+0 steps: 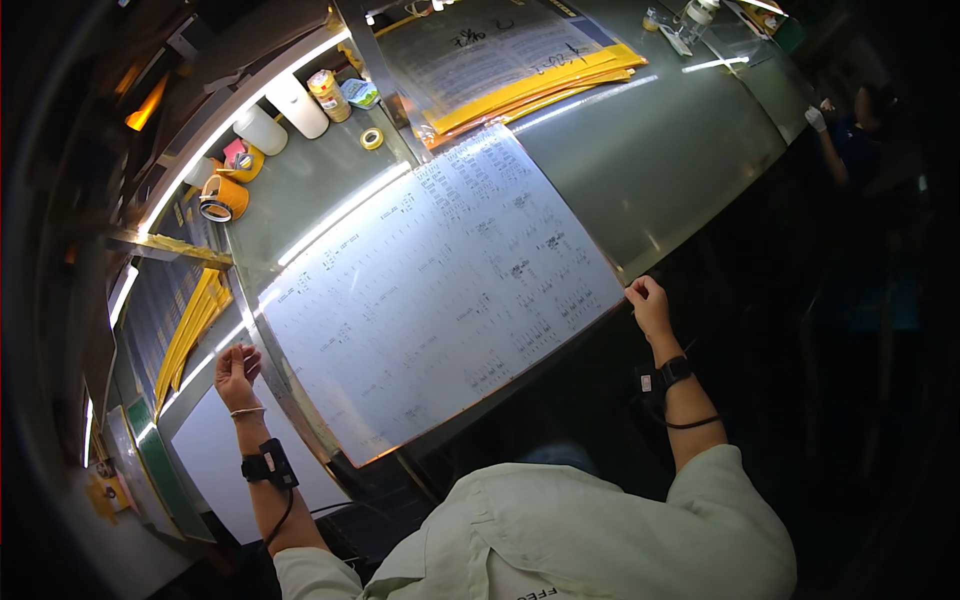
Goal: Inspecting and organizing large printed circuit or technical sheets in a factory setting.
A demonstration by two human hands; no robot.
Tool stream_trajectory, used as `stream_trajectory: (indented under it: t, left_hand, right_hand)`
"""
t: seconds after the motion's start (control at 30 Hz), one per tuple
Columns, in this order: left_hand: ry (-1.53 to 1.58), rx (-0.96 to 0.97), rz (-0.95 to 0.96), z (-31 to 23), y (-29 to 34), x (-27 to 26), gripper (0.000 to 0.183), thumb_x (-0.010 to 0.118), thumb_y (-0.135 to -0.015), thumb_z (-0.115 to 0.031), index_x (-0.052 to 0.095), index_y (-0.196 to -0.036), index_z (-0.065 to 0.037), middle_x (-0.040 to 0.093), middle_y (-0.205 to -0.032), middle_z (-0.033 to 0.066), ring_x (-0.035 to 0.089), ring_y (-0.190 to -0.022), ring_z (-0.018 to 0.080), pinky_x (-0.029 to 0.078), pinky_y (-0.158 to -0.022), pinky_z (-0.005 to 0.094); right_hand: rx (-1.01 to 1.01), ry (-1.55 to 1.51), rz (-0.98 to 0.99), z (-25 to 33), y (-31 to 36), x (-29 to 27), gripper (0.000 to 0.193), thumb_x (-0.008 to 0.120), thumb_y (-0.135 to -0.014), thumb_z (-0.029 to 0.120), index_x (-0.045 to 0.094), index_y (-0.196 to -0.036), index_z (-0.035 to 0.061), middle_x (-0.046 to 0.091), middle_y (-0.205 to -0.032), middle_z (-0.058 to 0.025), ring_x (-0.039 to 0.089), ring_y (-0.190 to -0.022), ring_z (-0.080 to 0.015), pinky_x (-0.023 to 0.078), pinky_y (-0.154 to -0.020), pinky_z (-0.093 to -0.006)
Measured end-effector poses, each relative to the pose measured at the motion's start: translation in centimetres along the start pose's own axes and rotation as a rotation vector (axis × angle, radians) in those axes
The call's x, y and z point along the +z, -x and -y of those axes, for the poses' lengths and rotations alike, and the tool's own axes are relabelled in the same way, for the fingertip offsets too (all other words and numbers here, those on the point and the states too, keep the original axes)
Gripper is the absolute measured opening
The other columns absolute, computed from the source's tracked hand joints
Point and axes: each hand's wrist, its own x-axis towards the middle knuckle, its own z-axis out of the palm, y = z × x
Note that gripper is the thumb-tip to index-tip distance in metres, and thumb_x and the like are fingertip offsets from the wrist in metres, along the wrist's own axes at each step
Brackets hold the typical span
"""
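Note:
A large pale sheet [420, 310], covered with rows of small dark print, lies on the glossy table in front of me. At the sheet's right corner is my right hand [650, 305], its thumb and fingers pinched together on the edge. My left hand [238, 375] hovers past the sheet's left edge, over the gap beside a second white sheet [235, 450]. Its fingers are drawn together; what lies between them, if anything, is too small to make out. Both forearms wear dark straps with small boxes and cables.
Behind the sheet stand white bottles [296, 105], tape rolls [222, 197] and a small yellow tape roll [371, 138]. A stack of yellow-edged films [510, 70] lies at the back. More yellow-edged sheets [190, 330] are at the left. Another person [850, 130] is at the far right.

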Motion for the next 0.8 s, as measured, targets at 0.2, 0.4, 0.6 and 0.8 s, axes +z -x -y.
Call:
stream_trajectory:
  t: [0.2, 0.4, 0.6, 0.8]
  left_hand:
    - [-0.041, 0.001, -0.024, 0.0, -0.6, -0.4, 0.014, 0.053, -0.086, -0.021, 0.058, -0.091, -0.009, 0.063, -0.080, 0.0045, 0.062, -0.069, 0.0136, 0.048, -0.055, 0.0198]
    - [-0.031, 0.005, -0.008, -0.7, -1.3, 0.0, 0.013, 0.054, -0.086, -0.021, 0.059, -0.091, -0.010, 0.062, -0.080, 0.0039, 0.062, -0.069, 0.0135, 0.048, -0.056, 0.0202]
    - [-0.013, 0.012, -0.017, -0.8, -1.0, 0.3, 0.013, 0.053, -0.086, -0.019, 0.059, -0.091, -0.008, 0.064, -0.078, 0.0057, 0.062, -0.067, 0.0135, 0.049, -0.056, 0.0206]
    - [-0.014, -0.003, 0.000, -0.2, -1.2, -0.4, 0.013, 0.053, -0.086, -0.019, 0.058, -0.091, -0.008, 0.064, -0.079, 0.0057, 0.062, -0.068, 0.0138, 0.048, -0.056, 0.0205]
  right_hand:
    - [0.392, -0.312, 0.169, 1.4, 0.2, 0.4, 0.007, 0.057, -0.076, 0.000, 0.051, -0.073, 0.0016, 0.052, -0.062, -0.0029, 0.051, -0.054, -0.0082, 0.044, -0.048, -0.0211]
    - [0.396, -0.412, 0.179, 1.9, -0.1, 0.3, 0.008, 0.054, -0.078, -0.004, 0.048, -0.075, 0.0011, 0.052, -0.064, -0.0034, 0.053, -0.056, -0.0092, 0.047, -0.050, -0.0210]
    - [0.379, -0.402, 0.207, 2.0, 0.2, -0.1, 0.008, 0.054, -0.078, -0.003, 0.048, -0.075, 0.0011, 0.052, -0.064, -0.0037, 0.053, -0.056, -0.0090, 0.047, -0.052, -0.0206]
    - [0.356, -0.364, 0.188, 2.3, 0.4, 0.2, 0.009, 0.055, -0.077, -0.003, 0.047, -0.074, 0.0008, 0.052, -0.064, -0.0036, 0.053, -0.057, -0.0100, 0.047, -0.052, -0.0216]
